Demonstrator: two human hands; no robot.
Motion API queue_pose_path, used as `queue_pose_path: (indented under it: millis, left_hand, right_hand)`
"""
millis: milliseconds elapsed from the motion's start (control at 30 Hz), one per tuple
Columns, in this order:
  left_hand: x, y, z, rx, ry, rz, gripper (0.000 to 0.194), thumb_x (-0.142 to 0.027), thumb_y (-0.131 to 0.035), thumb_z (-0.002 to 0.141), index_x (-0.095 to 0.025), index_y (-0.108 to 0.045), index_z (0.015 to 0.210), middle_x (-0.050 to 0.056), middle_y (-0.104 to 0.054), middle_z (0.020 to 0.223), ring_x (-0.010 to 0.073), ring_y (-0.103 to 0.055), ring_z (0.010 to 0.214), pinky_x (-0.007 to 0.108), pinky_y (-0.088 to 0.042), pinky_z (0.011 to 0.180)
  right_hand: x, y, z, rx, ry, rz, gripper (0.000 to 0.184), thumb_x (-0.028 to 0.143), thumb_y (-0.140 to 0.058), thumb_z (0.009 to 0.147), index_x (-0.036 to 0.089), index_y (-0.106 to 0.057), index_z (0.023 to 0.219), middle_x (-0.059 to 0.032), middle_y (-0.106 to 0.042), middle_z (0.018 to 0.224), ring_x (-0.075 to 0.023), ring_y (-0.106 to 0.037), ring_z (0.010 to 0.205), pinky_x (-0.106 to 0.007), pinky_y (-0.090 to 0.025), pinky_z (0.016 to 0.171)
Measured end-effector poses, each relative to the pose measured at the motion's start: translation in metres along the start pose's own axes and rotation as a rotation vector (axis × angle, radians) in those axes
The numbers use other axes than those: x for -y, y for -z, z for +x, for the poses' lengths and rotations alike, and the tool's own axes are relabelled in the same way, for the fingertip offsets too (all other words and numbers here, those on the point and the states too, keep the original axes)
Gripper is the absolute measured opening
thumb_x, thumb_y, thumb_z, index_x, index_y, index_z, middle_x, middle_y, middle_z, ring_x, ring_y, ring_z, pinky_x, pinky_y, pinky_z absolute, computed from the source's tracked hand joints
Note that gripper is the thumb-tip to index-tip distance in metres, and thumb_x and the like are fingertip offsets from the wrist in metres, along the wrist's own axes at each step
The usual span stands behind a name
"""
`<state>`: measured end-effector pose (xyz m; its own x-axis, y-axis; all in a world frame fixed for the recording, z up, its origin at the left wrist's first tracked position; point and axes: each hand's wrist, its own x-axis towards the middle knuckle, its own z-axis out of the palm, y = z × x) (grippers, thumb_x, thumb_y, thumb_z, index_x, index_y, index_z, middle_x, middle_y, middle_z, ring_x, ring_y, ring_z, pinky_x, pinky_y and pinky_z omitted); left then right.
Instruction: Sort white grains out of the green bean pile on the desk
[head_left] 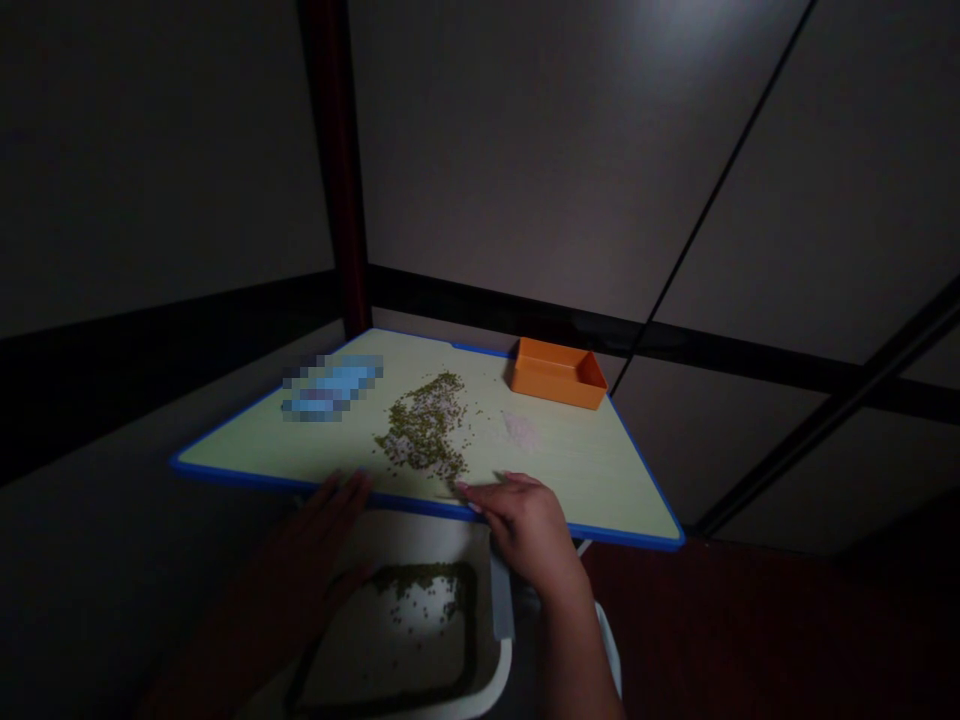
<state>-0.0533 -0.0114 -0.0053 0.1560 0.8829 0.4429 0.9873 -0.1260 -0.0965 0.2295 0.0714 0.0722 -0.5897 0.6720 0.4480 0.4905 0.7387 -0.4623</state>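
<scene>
A mixed pile of small green beans [427,430], like mung beans, and pale rice-like grains is spread on the tabletop [585,480]. At the front edge, the fingertips of my right hand [529,520] are drawn together beside the near end of the pile. Anything between them is too small to make out. My left hand [326,530] is in shadow at the left front edge, fingers stretched out, with nothing seen in it. To the right of the beans lies a small patch of white grains [520,430].
An orange box [559,385] stands at the back right of the table. A blurred-out blue item [334,388] lies at the left. Below the front edge sits a white tub [495,675] with green beans in it. Walls [525,180] rise behind and to the left.
</scene>
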Motion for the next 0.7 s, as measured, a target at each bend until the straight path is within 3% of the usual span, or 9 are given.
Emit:
queue_pose_path:
  millis: [200, 467, 700]
  left_hand:
    - [-0.002, 0.002, 0.002, 0.071, 0.036, -0.037, 0.074, -0.053, -0.047, 0.087, -0.019, -0.031, 0.151, 0.011, -0.035, 0.156, 0.0293, -0.032, 0.145, 0.046, -0.042, 0.111]
    - [0.005, -0.013, -0.002, 0.035, 0.024, -0.035, 0.081, -0.058, -0.049, 0.085, -0.022, -0.024, 0.153, 0.01, -0.033, 0.158, 0.0292, -0.03, 0.146, 0.045, -0.042, 0.111]
    - [0.0, -0.008, -0.002, 0.075, 0.052, -0.049, 0.076, -0.052, -0.048, 0.087, -0.021, -0.024, 0.153, 0.009, -0.028, 0.16, 0.0273, -0.022, 0.149, 0.046, -0.037, 0.115]
  right_hand:
    - [-0.009, 0.002, -0.002, -0.046, -0.049, -0.08, 0.037, 0.011, -0.057, 0.09, 0.033, -0.072, 0.116, 0.0003, -0.075, 0.111, -0.0184, -0.073, 0.099, -0.041, -0.048, 0.103]
    - [-0.028, 0.004, -0.004, -0.153, -0.069, -0.126, 0.034, 0.013, -0.056, 0.091, 0.031, -0.073, 0.114, -0.0022, -0.076, 0.108, -0.0188, -0.073, 0.094, -0.039, -0.051, 0.098]
    - [-0.034, 0.001, 0.003, -0.248, -0.14, -0.221, 0.03, 0.014, -0.054, 0.091, 0.025, -0.073, 0.111, -0.006, -0.077, 0.105, -0.0208, -0.07, 0.093, -0.042, -0.046, 0.1]
